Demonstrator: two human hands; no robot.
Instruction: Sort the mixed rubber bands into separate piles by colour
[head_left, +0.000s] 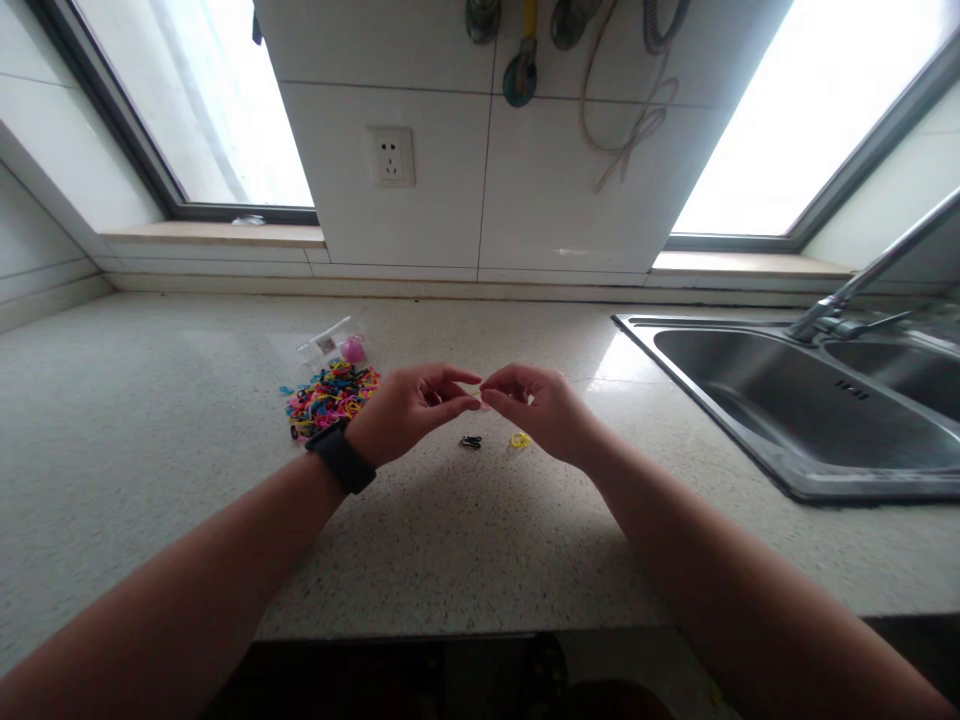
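Note:
My left hand, with a black watch on its wrist, is curled so that thumb and forefinger come close around a tiny pale thing too small to make out. Meeting it tip to tip, my right hand pinches at the same spot. On the counter below the hands lie a small group of black bands and a few yellow bands. Beside my left hand spreads a pile of multicoloured small rubber bands, partly hidden by that hand.
Behind the pile lie a clear plastic bag and a pink round item. A steel sink with a faucet is set into the speckled counter at right. The tiled wall has a socket.

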